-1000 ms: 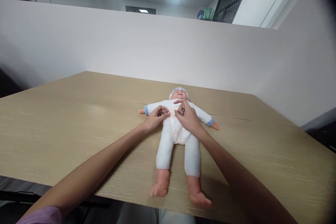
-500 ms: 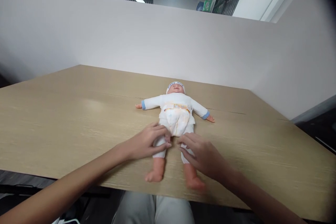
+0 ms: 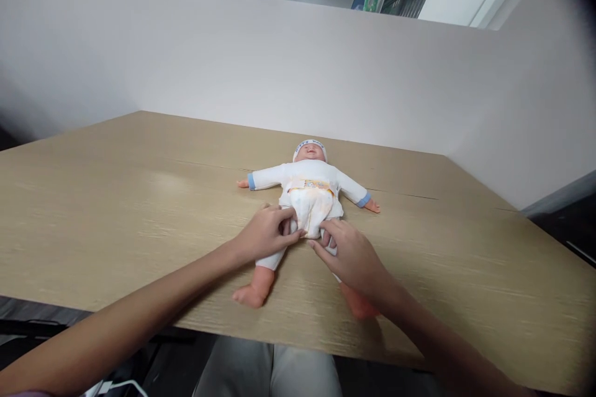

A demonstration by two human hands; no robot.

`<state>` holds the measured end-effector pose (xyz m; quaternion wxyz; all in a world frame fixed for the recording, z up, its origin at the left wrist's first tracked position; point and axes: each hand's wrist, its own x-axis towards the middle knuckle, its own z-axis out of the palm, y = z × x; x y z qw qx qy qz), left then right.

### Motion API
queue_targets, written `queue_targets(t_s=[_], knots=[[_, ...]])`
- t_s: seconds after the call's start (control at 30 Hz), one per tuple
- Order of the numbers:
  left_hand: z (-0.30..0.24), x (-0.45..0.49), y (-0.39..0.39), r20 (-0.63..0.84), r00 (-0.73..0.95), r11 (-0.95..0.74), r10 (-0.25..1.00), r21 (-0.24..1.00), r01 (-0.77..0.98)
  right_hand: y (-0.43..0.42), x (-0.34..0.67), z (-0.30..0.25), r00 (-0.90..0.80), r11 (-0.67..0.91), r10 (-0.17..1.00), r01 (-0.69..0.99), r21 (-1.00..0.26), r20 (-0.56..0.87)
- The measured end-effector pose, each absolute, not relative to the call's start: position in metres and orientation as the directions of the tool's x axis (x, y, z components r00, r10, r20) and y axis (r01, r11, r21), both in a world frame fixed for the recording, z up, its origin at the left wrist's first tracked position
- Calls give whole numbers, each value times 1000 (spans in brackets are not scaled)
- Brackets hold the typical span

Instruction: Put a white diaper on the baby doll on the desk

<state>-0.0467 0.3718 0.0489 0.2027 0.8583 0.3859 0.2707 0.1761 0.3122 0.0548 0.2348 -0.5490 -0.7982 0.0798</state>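
A baby doll [image 3: 311, 169] in a white top with blue cuffs and a printed headband lies on its back, arms out and legs spread. Over its white trousers is a diaper [image 3: 313, 206] with an orange-patterned waistband. At the diaper's leg edge on the left side, my left hand [image 3: 272, 229] has its fingers curled and thumb against the lower edge. On the opposite leg edge, my right hand [image 3: 354, 251] bends its fingers around the diaper's border, covering part of that leg. The fingertips are partly hidden.
The doll rests on a wood-coloured table [image 3: 186, 223], its feet towards the near edge. A pale partition [image 3: 279, 62] rises behind the table. At the right edge is a dark object [image 3: 568, 223]. A white cable [image 3: 123, 384] shows below the table, lower left.
Both hands have moved up from the doll's thighs to the diaper's leg edges. The doll's legs have spread farther apart. The view has tilted slightly down.
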Motion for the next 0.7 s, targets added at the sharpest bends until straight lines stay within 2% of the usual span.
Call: queue_targets(t_s=[0.13, 0.37, 0.53, 0.7], knots=[[47, -47, 369, 338, 550, -632, 764, 569, 527, 307, 174, 43, -271, 408, 887, 839, -360, 373], [47, -48, 364, 460, 523, -689, 718, 576, 439, 298, 173, 39, -279, 429, 880, 813, -393, 384], [47, -49, 363, 469, 522, -696, 713, 565, 444, 294, 171, 39, -265, 421, 884, 807, -414, 384], [48, -46, 365, 400, 540, -655, 740, 609, 447, 297, 170, 45, -261, 399, 906, 789, -467, 333]])
